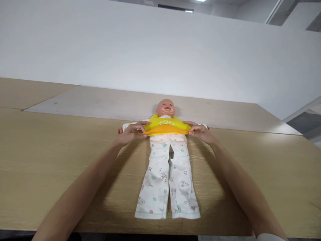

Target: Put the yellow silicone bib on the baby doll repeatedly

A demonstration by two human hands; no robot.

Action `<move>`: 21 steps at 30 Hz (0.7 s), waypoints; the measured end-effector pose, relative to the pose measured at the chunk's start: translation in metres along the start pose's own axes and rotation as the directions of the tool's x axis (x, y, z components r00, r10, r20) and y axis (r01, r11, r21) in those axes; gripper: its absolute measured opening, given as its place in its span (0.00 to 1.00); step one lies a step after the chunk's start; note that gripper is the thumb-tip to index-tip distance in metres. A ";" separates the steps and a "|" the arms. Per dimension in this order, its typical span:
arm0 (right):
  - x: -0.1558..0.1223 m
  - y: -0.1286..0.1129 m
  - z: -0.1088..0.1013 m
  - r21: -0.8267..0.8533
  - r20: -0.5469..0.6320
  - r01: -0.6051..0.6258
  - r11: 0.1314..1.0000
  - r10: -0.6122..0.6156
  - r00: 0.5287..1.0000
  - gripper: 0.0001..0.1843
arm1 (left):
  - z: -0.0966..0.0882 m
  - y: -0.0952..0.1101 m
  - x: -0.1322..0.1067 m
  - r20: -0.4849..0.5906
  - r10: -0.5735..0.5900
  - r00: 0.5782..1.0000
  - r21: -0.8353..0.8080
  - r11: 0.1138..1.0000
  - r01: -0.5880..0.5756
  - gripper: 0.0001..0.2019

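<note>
A baby doll (166, 107) lies on its back, head away from me, dressed in white printed pants (156, 174) and a white top. Across its chest is a yellow bib (167, 122) with a white citrus-slice print and an orange lower pocket (165, 129). My left hand (132, 131) pinches the bib's left lower corner between thumb and fingers. At the opposite corner, my right hand (200, 132) grips the bib the same way. Between my hands the lower edge is stretched out over the doll's waist. The doll's arms are partly hidden behind my hands.
Beneath the doll is a light wooden table (62, 150), its near edge at the bottom of the view. A greyish panel (105, 100) runs along the back, against a white partition (150, 50).
</note>
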State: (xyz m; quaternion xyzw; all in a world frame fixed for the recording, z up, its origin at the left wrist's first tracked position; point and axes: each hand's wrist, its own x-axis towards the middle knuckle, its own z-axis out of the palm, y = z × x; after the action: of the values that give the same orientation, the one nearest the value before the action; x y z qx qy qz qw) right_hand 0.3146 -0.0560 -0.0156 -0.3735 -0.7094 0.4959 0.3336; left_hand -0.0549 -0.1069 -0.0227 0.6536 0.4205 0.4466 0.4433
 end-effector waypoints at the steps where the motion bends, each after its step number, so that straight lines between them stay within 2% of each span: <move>1: 0.000 0.001 0.000 -0.005 0.002 0.006 1.000 -0.006 1.000 0.23 | 0.000 0.001 0.000 0.006 0.000 1.000 0.005 1.000 0.000 0.16; 7: 0.001 0.003 0.000 -0.009 -0.001 0.036 0.999 -0.036 0.999 0.24 | 0.004 0.006 -0.001 0.024 0.003 1.000 0.011 1.000 -0.004 0.21; 21: -0.001 0.002 0.001 -0.035 -0.016 0.010 0.999 -0.011 1.000 0.23 | 0.005 0.010 0.000 0.050 -0.001 0.999 0.051 0.999 -0.001 0.18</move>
State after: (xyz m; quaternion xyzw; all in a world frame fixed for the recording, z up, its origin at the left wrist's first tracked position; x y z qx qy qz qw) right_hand 0.3145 -0.0569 -0.0175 -0.3797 -0.7172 0.4785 0.3353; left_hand -0.0487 -0.1108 -0.0144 0.6757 0.4206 0.4193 0.4367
